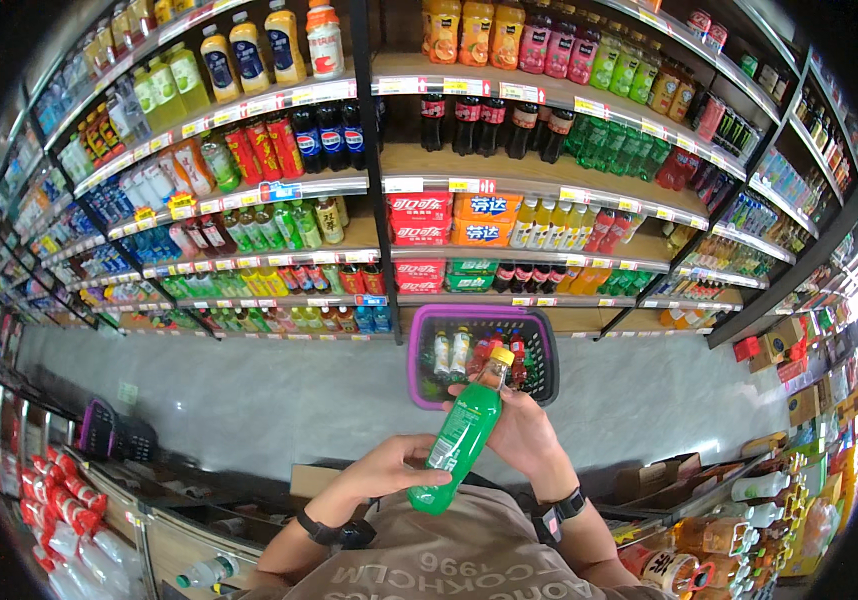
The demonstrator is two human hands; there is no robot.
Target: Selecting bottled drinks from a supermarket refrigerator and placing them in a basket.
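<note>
Both of my hands hold a green-labelled drink bottle (466, 427) with a yellow cap, tilted in front of my chest. My left hand (397, 466) grips it near the base, its fingers partly behind the bottle. Round the upper part, close to the neck, closes my right hand (527, 432). Beyond the bottle, on the floor against the shelf, stands a purple and black shopping basket (416, 345). White-labelled bottles (460, 351) and several red bottles lie inside it; the held bottle hides part of the contents.
Tall drink shelves (519, 173) with several tiers of bottles and cans span the far side. Another purple and black basket (97, 428) sits on the grey floor (239, 400) at left. Nearer me are a low shelf, a cardboard box (652, 478) and large bottles (714, 535) at right.
</note>
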